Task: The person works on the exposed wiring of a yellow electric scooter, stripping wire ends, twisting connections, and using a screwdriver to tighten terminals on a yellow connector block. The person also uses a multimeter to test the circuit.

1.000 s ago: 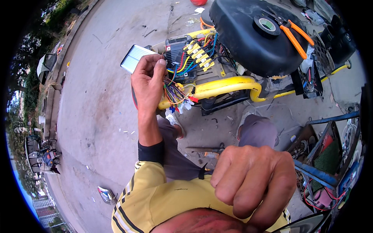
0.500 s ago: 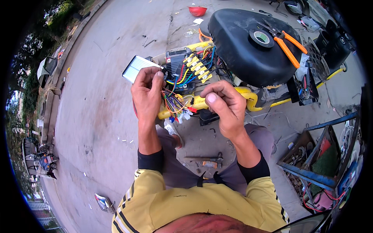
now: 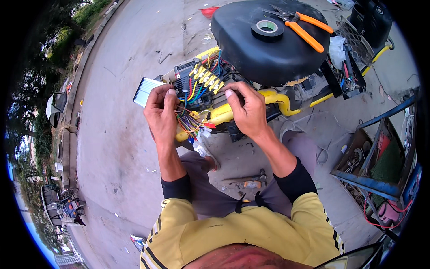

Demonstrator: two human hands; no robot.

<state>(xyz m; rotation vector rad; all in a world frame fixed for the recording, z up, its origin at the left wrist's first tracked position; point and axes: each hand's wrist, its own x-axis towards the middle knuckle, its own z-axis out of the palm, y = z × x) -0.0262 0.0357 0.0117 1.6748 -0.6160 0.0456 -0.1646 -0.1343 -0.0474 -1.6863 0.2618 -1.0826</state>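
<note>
In the head view, curled the left hand, thumb to fingertips, left of centre frame, just beside coloured wires. Bent the right hand nearly to a pinch near the yellow terminal block, seen at upper centre between both hands. Could not tell of anything gripped in either.

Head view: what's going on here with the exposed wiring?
A person works bare-handed over a yellow tubular frame. The left hand is pinched beside a bundle of thin multicoloured wires and a silver finned metal box; the right hand is pinched near a yellow terminal strip with metal screws. Whether either grips anything is unclear. Orange-handled metal pliers and a round black tape roll lie on a large, rounded black seat.
</note>
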